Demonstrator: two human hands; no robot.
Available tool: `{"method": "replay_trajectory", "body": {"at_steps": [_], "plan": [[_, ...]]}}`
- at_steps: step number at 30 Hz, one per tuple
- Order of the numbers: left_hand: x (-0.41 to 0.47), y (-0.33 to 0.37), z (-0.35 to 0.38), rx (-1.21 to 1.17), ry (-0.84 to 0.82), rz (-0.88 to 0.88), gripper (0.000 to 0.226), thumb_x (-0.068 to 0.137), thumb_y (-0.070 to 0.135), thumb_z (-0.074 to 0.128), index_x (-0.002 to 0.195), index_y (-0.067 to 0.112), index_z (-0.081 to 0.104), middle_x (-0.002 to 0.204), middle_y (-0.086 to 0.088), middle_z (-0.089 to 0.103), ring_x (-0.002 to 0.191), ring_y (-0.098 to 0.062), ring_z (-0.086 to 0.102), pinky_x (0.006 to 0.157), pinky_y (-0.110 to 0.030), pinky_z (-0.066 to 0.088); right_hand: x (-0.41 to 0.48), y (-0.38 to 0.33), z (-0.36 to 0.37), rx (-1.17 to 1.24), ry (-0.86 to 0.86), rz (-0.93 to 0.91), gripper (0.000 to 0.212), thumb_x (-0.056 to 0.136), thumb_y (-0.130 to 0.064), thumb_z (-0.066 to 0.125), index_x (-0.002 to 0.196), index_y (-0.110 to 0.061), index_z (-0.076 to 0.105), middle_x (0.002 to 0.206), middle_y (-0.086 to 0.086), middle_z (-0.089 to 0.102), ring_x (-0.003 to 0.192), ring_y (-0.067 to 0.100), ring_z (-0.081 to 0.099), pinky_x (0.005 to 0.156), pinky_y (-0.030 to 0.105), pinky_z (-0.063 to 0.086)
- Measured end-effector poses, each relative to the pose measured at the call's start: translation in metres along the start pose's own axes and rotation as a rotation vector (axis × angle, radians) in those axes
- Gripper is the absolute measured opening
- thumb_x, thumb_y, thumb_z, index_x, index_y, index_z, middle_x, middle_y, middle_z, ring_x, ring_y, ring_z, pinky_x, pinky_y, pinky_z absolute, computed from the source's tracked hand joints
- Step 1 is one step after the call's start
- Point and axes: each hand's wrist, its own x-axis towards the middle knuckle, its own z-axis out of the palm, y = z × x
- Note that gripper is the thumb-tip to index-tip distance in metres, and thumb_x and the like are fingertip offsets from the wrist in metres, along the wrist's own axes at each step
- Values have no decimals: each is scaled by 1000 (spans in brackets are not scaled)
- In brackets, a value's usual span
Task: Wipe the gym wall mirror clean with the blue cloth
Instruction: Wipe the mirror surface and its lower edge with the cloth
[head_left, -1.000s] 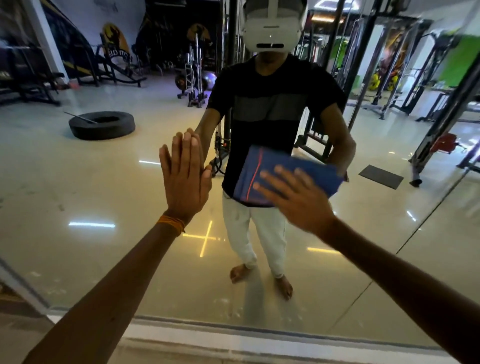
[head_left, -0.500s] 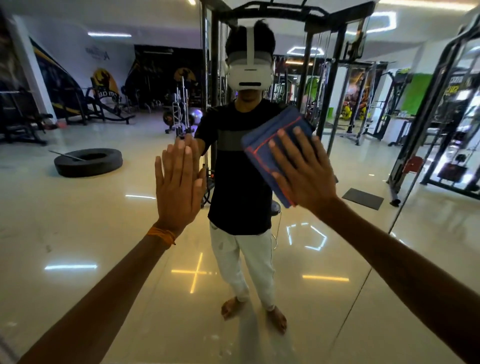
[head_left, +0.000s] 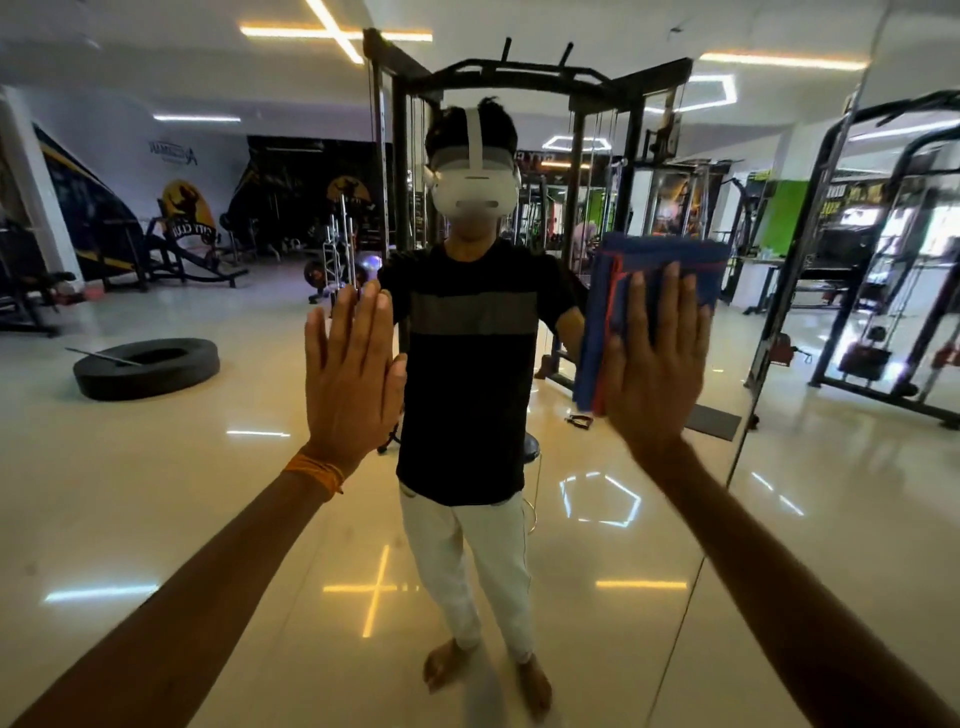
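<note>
The wall mirror (head_left: 208, 519) fills the view and reflects the gym and a person in a black shirt and white trousers. My left hand (head_left: 353, 374) lies flat on the glass left of centre, fingers straight and pointing up. My right hand (head_left: 654, 364) presses the folded blue cloth (head_left: 613, 291) with red stitching flat against the mirror at upper right, fingers spread straight over it. Part of the cloth is hidden under my palm.
A vertical seam (head_left: 748, 415) between mirror panels runs just right of my right hand. Reflected in the glass are a black tyre (head_left: 145, 366) on the shiny floor, a cable rack (head_left: 519, 83) behind the person and weight machines (head_left: 883, 312) at right.
My right hand has slid the cloth up and to the right across the glass, from waist height of the reflection to shoulder height. My left hand stays flat on the mirror. The view has tilted upward.
</note>
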Motion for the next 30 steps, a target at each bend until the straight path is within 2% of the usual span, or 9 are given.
{"method": "replay_trajectory", "body": {"at_steps": [1, 5, 7, 12, 14, 17, 19, 24, 30], "plan": [[-1, 4, 1, -6, -5, 25, 61, 110, 35, 28, 160, 1, 23, 169, -17, 17, 157, -35, 12, 128, -56, 7, -25, -7, 5, -3, -41, -55, 60, 109, -38, 38, 163, -16, 23, 170, 19, 17, 160, 34, 7, 129, 52, 8], [-16, 35, 12, -46, -83, 131, 61, 110, 36, 29, 161, 2, 25, 169, -18, 20, 156, -40, 21, 127, -59, 12, -123, 13, 13, -146, -303, -693, 62, 109, -47, 39, 164, -23, 22, 173, 13, 8, 161, 31, 3, 130, 49, 5], [-21, 49, 16, -57, -68, 95, 62, 109, 37, 30, 161, 3, 25, 169, -17, 19, 156, -40, 21, 127, -58, 10, -107, 50, 6, -129, -222, -590, 64, 110, -46, 38, 165, -23, 16, 174, 10, 1, 161, 30, 4, 130, 50, 6], [-31, 80, 29, -99, -2, 26, 66, 105, 33, 37, 163, 7, 17, 171, -10, 10, 158, -37, 12, 125, -64, 7, -90, 87, -10, -29, -8, 198, 62, 110, -44, 31, 164, -16, 17, 170, 17, 14, 159, 33, 7, 129, 53, 8], [-45, 104, 37, -114, -60, 72, 61, 107, 34, 34, 160, 5, 25, 171, -11, 15, 158, -34, 9, 125, -64, 6, -135, 59, 4, 11, -120, 84, 60, 112, -44, 29, 164, -17, 17, 171, 17, 9, 159, 35, 9, 128, 56, 8], [-66, 128, 48, -93, -121, 58, 60, 109, 36, 32, 159, 5, 29, 169, -15, 21, 158, -34, 9, 125, -62, 8, -186, 71, 3, -8, -315, -438, 66, 110, -47, 35, 167, -23, 11, 174, 9, 3, 160, 30, 8, 130, 51, 6], [-70, 134, 52, -82, -110, 17, 62, 108, 35, 33, 162, 7, 21, 172, -10, 12, 159, -34, 8, 126, -61, 7, -172, 114, -8, -37, -250, -411, 71, 107, -48, 39, 167, -25, 9, 175, 6, 1, 161, 27, 6, 130, 49, 6], [-70, 157, 50, -111, -59, -82, 70, 104, 31, 37, 165, 12, 7, 174, -3, -1, 159, -31, 3, 126, -62, 8, -171, 127, -18, 35, -187, 176, 76, 106, -56, 37, 166, -17, 11, 172, 14, 4, 160, 33, 5, 128, 55, 5], [-102, 179, 39, -170, -196, -97, 58, 109, 26, 30, 160, 1, 20, 168, -21, 21, 154, -45, 20, 127, -58, 11, -227, 141, -8, -14, -346, -386, 74, 108, -52, 41, 166, -19, 12, 174, 9, 4, 160, 28, 8, 129, 50, 9]]}}
